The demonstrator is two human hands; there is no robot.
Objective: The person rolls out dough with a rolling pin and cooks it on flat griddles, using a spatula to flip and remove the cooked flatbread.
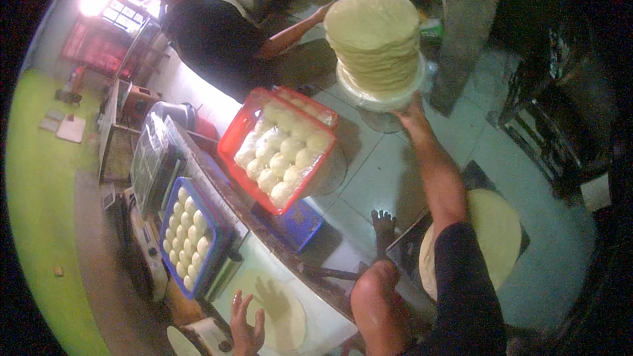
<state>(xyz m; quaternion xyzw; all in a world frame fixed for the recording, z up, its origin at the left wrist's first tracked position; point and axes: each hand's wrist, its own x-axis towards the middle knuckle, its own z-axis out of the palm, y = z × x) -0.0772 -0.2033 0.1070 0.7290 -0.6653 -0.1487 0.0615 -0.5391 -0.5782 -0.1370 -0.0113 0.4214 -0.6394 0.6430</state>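
Observation:
A tall stack of thin round dough sheets (pixel 373 34) rests on a round white base (pixel 353 93), apparently wrapped in clear plastic. My right hand (pixel 410 111) grips the near rim of that base, arm stretched out; some of its fingers are hidden. My left hand (pixel 247 326) is raised with fingers apart, holding nothing, over the white tabletop (pixel 326 319). A flat round dough sheet (pixel 292 306) lies there, with the hand's shadow across it. To its upper left, dough balls (pixel 185 237) fill a blue tray (pixel 213 252).
Plastic-covered dough balls (pixel 277 153) sit in a red crate (pixel 230 143) beyond the table. Another person (pixel 217 44) reaches a hand (pixel 321 14) to the stack's far side. A wide round pale disc (pixel 494 242) lies low beside my right arm. A blue crate (pixel 299 225) is below the table edge.

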